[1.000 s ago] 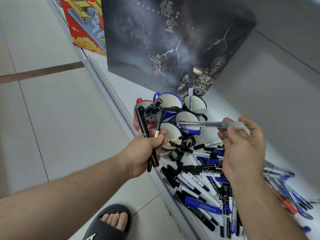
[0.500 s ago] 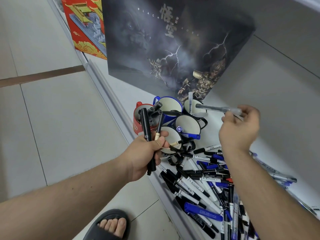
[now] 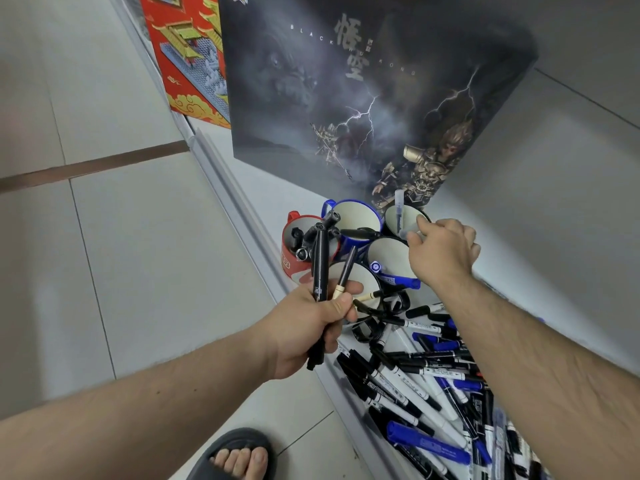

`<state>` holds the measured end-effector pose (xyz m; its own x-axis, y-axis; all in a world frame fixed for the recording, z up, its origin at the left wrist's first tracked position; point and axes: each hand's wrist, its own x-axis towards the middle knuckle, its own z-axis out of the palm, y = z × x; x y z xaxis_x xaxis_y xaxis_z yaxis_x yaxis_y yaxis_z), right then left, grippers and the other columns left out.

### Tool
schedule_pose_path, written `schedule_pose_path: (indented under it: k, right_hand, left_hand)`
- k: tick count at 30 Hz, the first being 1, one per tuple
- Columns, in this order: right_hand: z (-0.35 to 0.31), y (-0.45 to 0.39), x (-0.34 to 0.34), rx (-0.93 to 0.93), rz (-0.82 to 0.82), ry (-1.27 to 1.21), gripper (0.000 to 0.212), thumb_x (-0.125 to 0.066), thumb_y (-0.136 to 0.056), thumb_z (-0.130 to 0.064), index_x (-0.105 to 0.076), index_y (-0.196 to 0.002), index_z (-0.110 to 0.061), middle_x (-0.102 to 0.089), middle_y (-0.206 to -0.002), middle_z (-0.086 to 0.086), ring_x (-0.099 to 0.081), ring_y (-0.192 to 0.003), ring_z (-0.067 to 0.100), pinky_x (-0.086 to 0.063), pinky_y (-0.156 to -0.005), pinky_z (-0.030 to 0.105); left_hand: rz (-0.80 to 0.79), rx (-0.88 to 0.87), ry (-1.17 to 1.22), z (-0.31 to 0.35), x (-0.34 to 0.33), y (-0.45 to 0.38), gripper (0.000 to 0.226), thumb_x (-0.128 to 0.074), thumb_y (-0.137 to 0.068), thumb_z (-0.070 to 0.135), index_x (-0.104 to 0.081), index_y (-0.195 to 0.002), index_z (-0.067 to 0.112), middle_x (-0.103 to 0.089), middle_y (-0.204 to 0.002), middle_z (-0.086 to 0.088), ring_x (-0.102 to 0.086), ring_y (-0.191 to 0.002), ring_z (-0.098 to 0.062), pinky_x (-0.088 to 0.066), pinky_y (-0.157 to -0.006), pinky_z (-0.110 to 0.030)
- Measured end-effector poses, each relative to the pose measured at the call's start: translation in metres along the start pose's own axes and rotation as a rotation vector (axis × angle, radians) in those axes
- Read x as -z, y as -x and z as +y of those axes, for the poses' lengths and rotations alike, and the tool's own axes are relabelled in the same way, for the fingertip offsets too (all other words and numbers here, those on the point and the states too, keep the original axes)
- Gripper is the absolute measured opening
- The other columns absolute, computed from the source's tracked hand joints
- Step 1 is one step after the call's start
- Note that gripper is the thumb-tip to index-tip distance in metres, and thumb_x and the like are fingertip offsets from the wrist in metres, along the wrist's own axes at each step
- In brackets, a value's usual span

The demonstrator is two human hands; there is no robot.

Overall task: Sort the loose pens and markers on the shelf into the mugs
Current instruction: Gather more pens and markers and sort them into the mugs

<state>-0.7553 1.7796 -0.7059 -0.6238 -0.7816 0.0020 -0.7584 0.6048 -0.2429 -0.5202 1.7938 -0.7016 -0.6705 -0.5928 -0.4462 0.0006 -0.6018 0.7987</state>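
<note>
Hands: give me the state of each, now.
Left hand: closed, gripping a black marker and a slim dark pen.
Right hand: pinching a clear pen over the black mug.

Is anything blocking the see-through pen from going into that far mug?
Nothing visible does. The right hand holds the clear pen right at the rim of the far mug. One clear pen already stands inside, but there is room beside it.

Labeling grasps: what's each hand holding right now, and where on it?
Left hand grips a black marker and a slim dark pen around their lower halves. Right hand pinches a clear pen over the rear mug; end unclear.
</note>
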Motion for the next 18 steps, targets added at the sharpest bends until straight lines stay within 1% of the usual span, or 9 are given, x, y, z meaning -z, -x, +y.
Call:
schedule_pose_path:
  k: [2, 4, 5, 7, 8, 11, 14, 16, 18]
  right_hand:
    - [-0.011, 0.014, 0.014, 0.001, 0.067, -0.160, 0.046, -0.052, -0.097, -0.030, -0.048, -0.143, -0.032, -0.046, -0.131, 0.003, -0.038, -0.120, 0.020, -0.029, -0.101, 0.033]
    - [-0.027, 0.040, 0.032, 0.009, 0.127, -0.447, 0.041, -0.055, -0.094, -0.022, -0.056, -0.134, -0.030, -0.054, -0.109, -0.009, -0.051, -0.091, 0.000, -0.038, -0.082, 0.015]
    - [-0.036, 0.058, 0.039, 0.016, 0.111, -0.578, 0.032, -0.057, -0.093, -0.020, -0.063, -0.122, -0.030, -0.058, -0.090, -0.017, -0.052, -0.075, -0.004, -0.038, -0.070, 0.009]
    - [-0.050, 0.094, 0.046, 0.023, 0.031, -0.712, 0.013, -0.062, -0.090, -0.024, -0.068, -0.101, -0.029, -0.055, -0.059, -0.017, -0.050, -0.057, 0.000, -0.040, -0.062, 0.015]
    - [-0.055, 0.110, 0.047, 0.020, -0.013, -0.736, 0.011, -0.065, -0.087, -0.030, -0.067, -0.098, -0.030, -0.053, -0.054, -0.016, -0.049, -0.054, 0.001, -0.041, -0.061, 0.019]
    - [-0.059, 0.139, 0.040, -0.036, -0.061, -0.706, 0.028, -0.073, -0.076, -0.045, -0.060, -0.098, -0.035, -0.060, -0.062, -0.019, -0.057, -0.063, 0.000, -0.047, -0.063, 0.021]
    - [-0.052, 0.149, 0.030, -0.104, -0.018, -0.662, 0.028, -0.077, -0.075, -0.041, -0.060, -0.095, -0.031, -0.064, -0.072, -0.012, -0.063, -0.072, 0.004, -0.051, -0.067, 0.028]
    - [-0.043, 0.155, 0.027, -0.149, 0.030, -0.775, 0.023, -0.077, -0.077, -0.032, -0.061, -0.093, -0.030, -0.069, -0.071, -0.009, -0.066, -0.070, 0.004, -0.052, -0.070, 0.030]
    - [-0.032, 0.159, 0.031, -0.228, 0.126, -0.974, 0.024, -0.074, -0.082, -0.018, -0.062, -0.098, -0.032, -0.073, -0.077, -0.009, -0.070, -0.072, 0.012, -0.057, -0.073, 0.034]
  left_hand:
    - [0.001, -0.005, -0.019, 0.001, -0.001, 0.000, 0.021, -0.049, -0.101, 0.011, -0.061, -0.118, 0.010, -0.057, -0.069, 0.002, -0.036, -0.046, -0.010, -0.034, -0.048, -0.022]
    - [0.021, -0.014, -0.096, 0.001, -0.002, 0.000, 0.019, -0.049, -0.101, 0.011, -0.062, -0.115, 0.011, -0.057, -0.070, 0.001, -0.036, -0.046, -0.010, -0.031, -0.048, -0.023]
    - [0.036, -0.012, -0.170, 0.001, -0.003, 0.001, 0.017, -0.050, -0.101, 0.011, -0.063, -0.112, 0.013, -0.058, -0.072, 0.001, -0.037, -0.046, -0.010, -0.030, -0.048, -0.023]
    - [0.065, 0.002, -0.354, -0.001, -0.005, 0.002, 0.010, -0.054, -0.099, 0.016, -0.063, -0.102, 0.019, -0.060, -0.074, 0.002, -0.042, -0.047, -0.007, -0.033, -0.046, -0.020]
    - [0.070, -0.006, -0.459, -0.001, -0.006, 0.004, 0.008, -0.055, -0.098, 0.017, -0.062, -0.096, 0.021, -0.062, -0.076, 0.002, -0.047, -0.050, -0.005, -0.038, -0.048, -0.018]
    - [0.008, -0.120, -0.769, -0.003, -0.008, 0.004, 0.006, -0.056, -0.094, 0.016, -0.061, -0.095, 0.019, -0.067, -0.085, -0.003, -0.059, -0.075, -0.012, -0.049, -0.071, -0.024]
    - [-0.053, -0.204, -1.016, -0.005, -0.008, 0.006, 0.016, -0.057, -0.093, 0.020, -0.051, -0.088, 0.034, -0.062, -0.082, 0.008, -0.055, -0.071, -0.007, -0.043, -0.065, -0.013]
    - [-0.067, -0.189, -0.950, -0.008, -0.007, 0.004, 0.018, -0.064, -0.089, 0.020, -0.052, -0.085, 0.033, -0.061, -0.078, 0.011, -0.055, -0.068, -0.003, -0.043, -0.063, -0.014]
    - [-0.053, -0.096, -0.676, -0.008, -0.006, 0.004, 0.014, -0.070, -0.084, 0.015, -0.061, -0.087, 0.025, -0.058, -0.072, 0.011, -0.052, -0.062, -0.001, -0.041, -0.058, -0.013]
